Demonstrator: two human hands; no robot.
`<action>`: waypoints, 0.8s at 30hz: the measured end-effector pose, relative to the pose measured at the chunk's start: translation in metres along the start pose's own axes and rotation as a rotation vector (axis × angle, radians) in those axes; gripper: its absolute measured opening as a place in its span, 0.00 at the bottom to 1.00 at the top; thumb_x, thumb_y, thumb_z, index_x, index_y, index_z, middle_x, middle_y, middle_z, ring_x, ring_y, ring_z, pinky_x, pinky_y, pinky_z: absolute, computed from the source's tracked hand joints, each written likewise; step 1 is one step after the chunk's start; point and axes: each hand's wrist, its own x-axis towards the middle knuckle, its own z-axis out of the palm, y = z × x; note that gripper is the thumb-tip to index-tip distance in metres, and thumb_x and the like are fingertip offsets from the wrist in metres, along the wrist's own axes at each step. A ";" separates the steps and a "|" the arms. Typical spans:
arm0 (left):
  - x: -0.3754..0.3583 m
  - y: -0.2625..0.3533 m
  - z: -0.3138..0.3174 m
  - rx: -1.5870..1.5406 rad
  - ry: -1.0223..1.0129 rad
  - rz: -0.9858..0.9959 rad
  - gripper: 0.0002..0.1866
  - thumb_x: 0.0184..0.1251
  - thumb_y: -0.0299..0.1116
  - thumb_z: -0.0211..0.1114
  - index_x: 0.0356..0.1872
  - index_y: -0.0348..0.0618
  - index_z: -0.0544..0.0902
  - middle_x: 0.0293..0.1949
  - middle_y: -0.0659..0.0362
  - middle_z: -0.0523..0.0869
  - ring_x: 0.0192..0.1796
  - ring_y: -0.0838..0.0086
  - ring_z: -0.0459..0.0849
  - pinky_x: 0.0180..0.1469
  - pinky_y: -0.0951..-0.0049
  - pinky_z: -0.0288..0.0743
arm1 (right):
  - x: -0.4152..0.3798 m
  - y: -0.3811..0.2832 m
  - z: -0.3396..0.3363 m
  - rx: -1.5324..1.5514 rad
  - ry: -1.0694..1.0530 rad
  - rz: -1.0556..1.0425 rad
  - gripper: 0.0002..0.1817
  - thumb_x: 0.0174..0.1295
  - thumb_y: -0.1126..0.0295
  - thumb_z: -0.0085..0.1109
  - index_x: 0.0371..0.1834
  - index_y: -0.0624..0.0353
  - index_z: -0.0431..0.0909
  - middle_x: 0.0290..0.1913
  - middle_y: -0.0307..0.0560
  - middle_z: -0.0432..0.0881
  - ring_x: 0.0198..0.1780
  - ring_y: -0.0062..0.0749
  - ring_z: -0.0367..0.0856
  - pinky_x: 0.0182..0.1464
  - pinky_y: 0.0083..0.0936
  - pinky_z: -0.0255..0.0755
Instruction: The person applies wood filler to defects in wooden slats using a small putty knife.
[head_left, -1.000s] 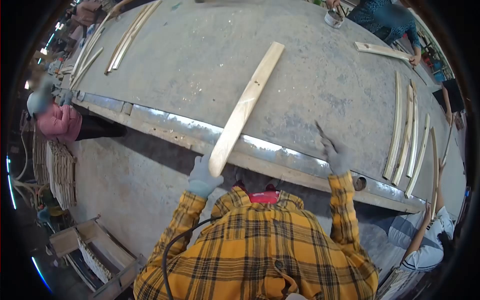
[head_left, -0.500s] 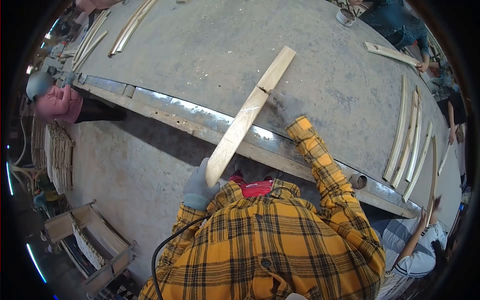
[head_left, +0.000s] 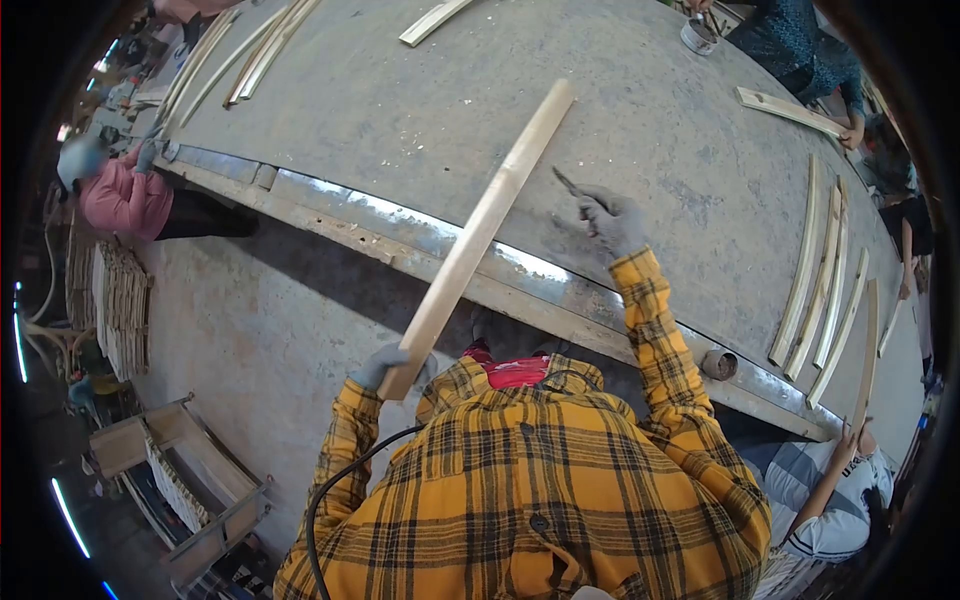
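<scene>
In a grey glove, my left hand [head_left: 380,368] grips the near end of a long pale wooden slat [head_left: 478,225]. The slat reaches out over the table edge, its far end above the tabletop, and its narrow side is turned partly toward me. My right hand [head_left: 612,220], also gloved, is closed round a small dark knife-like tool [head_left: 566,181]. That tool points up and left, apart from the slat, over the table. Its handle is mostly hidden by my fingers.
The large grey table [head_left: 400,110] has a metal-covered edge [head_left: 390,215]. A rusty tin [head_left: 719,364] stands near that edge at right. Several curved slats [head_left: 800,260] lie beyond it. A person in pink [head_left: 125,200] stands at left; a wooden cart [head_left: 180,480] is below.
My right hand has drawn the tool away from the slat to the right. The slat has rolled toward its edge, and my left hand has shifted slightly left.
</scene>
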 end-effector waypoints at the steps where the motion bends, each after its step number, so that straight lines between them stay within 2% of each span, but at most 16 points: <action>1: -0.002 -0.007 -0.010 -0.495 -0.225 -0.147 0.33 0.53 0.45 0.64 0.54 0.29 0.68 0.41 0.43 0.80 0.40 0.60 0.82 0.41 0.65 0.77 | -0.002 0.003 -0.003 0.004 -0.008 -0.002 0.13 0.60 0.72 0.56 0.48 0.54 0.81 0.27 0.37 0.79 0.25 0.16 0.73 0.25 0.16 0.71; 2: -0.009 0.006 0.008 -0.500 -0.103 -0.099 0.32 0.57 0.48 0.60 0.51 0.28 0.69 0.35 0.43 0.81 0.30 0.62 0.83 0.32 0.68 0.79 | -0.004 0.005 -0.005 -0.015 0.009 0.012 0.12 0.61 0.71 0.55 0.48 0.56 0.80 0.26 0.35 0.78 0.25 0.14 0.72 0.23 0.14 0.69; 3: -0.010 0.003 0.004 -0.504 -0.097 -0.097 0.32 0.57 0.48 0.60 0.51 0.28 0.69 0.35 0.43 0.81 0.30 0.62 0.83 0.32 0.68 0.79 | -0.004 0.007 -0.006 -0.035 0.027 0.025 0.12 0.62 0.71 0.55 0.48 0.57 0.80 0.26 0.34 0.77 0.24 0.12 0.71 0.21 0.11 0.68; 5: -0.013 -0.003 -0.003 -0.207 0.026 -0.097 0.30 0.59 0.48 0.60 0.50 0.29 0.69 0.32 0.45 0.82 0.24 0.64 0.81 0.23 0.70 0.78 | -0.005 0.013 0.000 -0.044 0.032 0.019 0.12 0.62 0.70 0.54 0.48 0.58 0.80 0.26 0.34 0.77 0.24 0.13 0.71 0.22 0.11 0.68; 9: -0.010 0.002 0.015 0.006 0.102 -0.069 0.29 0.56 0.51 0.61 0.46 0.32 0.71 0.26 0.50 0.80 0.19 0.68 0.79 0.19 0.72 0.75 | -0.007 0.016 0.015 0.028 -0.009 0.021 0.13 0.64 0.70 0.53 0.49 0.59 0.79 0.28 0.35 0.77 0.25 0.13 0.71 0.25 0.11 0.69; 11: -0.016 0.012 0.028 -0.310 0.048 -0.106 0.25 0.62 0.51 0.56 0.45 0.35 0.72 0.21 0.54 0.78 0.16 0.72 0.77 0.16 0.75 0.73 | -0.011 0.009 0.024 0.038 -0.017 0.038 0.12 0.64 0.69 0.53 0.49 0.59 0.79 0.28 0.35 0.77 0.25 0.13 0.71 0.26 0.11 0.69; 12: -0.015 0.006 0.025 -0.311 0.048 -0.106 0.25 0.62 0.51 0.56 0.45 0.35 0.72 0.21 0.54 0.78 0.16 0.72 0.77 0.16 0.75 0.73 | -0.013 0.006 0.027 0.050 -0.021 0.050 0.12 0.64 0.68 0.52 0.48 0.59 0.79 0.29 0.35 0.77 0.26 0.13 0.71 0.26 0.11 0.68; 14: -0.007 -0.020 0.016 -0.605 -0.226 0.025 0.30 0.69 0.56 0.44 0.49 0.34 0.71 0.19 0.57 0.74 0.10 0.74 0.70 0.10 0.77 0.67 | -0.009 0.014 0.030 0.059 -0.042 0.022 0.13 0.65 0.68 0.52 0.48 0.61 0.78 0.28 0.36 0.77 0.26 0.14 0.71 0.26 0.11 0.69; 18: 0.014 -0.058 0.008 -0.819 -0.385 0.068 0.32 0.71 0.56 0.38 0.54 0.33 0.68 0.17 0.58 0.70 0.08 0.76 0.65 0.07 0.80 0.63 | -0.013 0.013 0.042 0.111 -0.052 -0.012 0.14 0.65 0.66 0.52 0.47 0.64 0.78 0.28 0.37 0.77 0.27 0.15 0.72 0.24 0.12 0.68; 20: 0.025 -0.070 0.011 -1.045 -0.589 0.232 0.31 0.72 0.53 0.37 0.60 0.33 0.62 0.16 0.59 0.69 0.08 0.76 0.66 0.08 0.80 0.63 | -0.011 0.019 0.049 0.123 -0.035 0.023 0.13 0.65 0.66 0.53 0.47 0.60 0.79 0.27 0.36 0.77 0.23 0.14 0.70 0.22 0.12 0.66; 21: 0.030 -0.071 0.009 -1.048 -0.589 0.231 0.31 0.72 0.53 0.37 0.60 0.33 0.62 0.16 0.59 0.69 0.08 0.76 0.66 0.08 0.80 0.63 | -0.010 0.022 0.052 0.134 -0.024 0.058 0.12 0.64 0.66 0.53 0.47 0.56 0.79 0.26 0.35 0.76 0.19 0.13 0.67 0.21 0.12 0.64; 23: 0.039 -0.072 0.003 -1.084 -0.672 0.210 0.31 0.73 0.52 0.37 0.63 0.33 0.58 0.16 0.59 0.68 0.09 0.77 0.66 0.09 0.80 0.63 | -0.010 0.027 0.055 0.120 -0.024 0.060 0.12 0.64 0.66 0.54 0.47 0.56 0.80 0.26 0.35 0.76 0.19 0.13 0.67 0.20 0.12 0.64; 24: 0.037 -0.073 0.002 -0.964 -0.600 0.266 0.31 0.74 0.50 0.36 0.65 0.33 0.56 0.16 0.61 0.68 0.09 0.78 0.65 0.09 0.80 0.61 | -0.011 0.027 0.056 0.107 -0.021 0.059 0.11 0.64 0.67 0.54 0.47 0.56 0.80 0.25 0.34 0.76 0.18 0.13 0.67 0.20 0.12 0.65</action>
